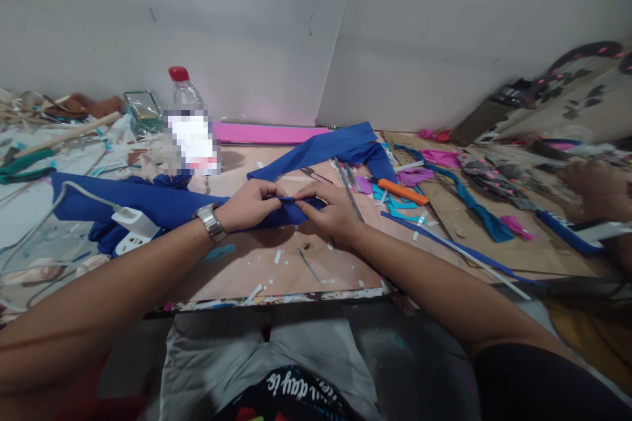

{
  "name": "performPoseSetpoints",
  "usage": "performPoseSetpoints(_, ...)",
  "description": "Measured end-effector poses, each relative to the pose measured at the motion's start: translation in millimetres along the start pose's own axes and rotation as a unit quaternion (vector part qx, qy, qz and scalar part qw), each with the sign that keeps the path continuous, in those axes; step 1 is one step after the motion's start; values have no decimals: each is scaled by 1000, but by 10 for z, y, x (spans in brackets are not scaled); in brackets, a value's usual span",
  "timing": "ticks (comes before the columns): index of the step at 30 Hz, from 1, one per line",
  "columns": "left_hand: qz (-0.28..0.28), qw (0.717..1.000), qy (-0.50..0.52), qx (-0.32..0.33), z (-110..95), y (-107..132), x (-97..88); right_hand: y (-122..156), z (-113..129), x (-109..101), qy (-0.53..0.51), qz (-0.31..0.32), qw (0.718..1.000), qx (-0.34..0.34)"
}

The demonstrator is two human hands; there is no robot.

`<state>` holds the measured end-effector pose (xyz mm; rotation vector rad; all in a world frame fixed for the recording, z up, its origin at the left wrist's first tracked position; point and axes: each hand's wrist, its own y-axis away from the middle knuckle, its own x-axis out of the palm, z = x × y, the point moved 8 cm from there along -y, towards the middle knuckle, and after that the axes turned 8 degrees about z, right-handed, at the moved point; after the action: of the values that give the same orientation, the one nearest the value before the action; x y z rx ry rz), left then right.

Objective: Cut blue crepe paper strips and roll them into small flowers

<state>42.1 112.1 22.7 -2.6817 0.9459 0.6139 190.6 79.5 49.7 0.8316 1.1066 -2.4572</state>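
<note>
A long strip of blue fabric [168, 205] runs across the work table, and both my hands pinch its edge near the middle of the view. My left hand [251, 205], with a metal watch [211, 222] on its wrist, grips the cloth between thumb and fingers. Close beside it, my right hand [332, 214] pinches the same edge, thumb and fingertips together. The cloth looks folded over between the two hands. Behind them a further blue fabric length [320, 145] lies bent on the table; whether it joins the held strip is hidden.
An orange utility knife [402, 191] lies right of my hands among scraps. At the left are a white power strip [134, 242] with a cable and a bottle with a red cap [178, 74]. Another person's hand [592, 184] is at far right, near blue-handled scissors [567, 231].
</note>
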Motion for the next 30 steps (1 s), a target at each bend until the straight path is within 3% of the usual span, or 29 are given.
performPoseSetpoints(6, 3, 1000, 9, 12, -60, 16, -16, -11, 47, -8, 8, 12, 1000, -25)
performPoseSetpoints(12, -18, 1000, 17, -14, 11, 14, -22, -19, 74, -5, 21, 12, 999, -34)
performPoseSetpoints(30, -59, 998, 26, -5, 102, 4, -30, -20, 33, -2, 31, 2, 999, -3)
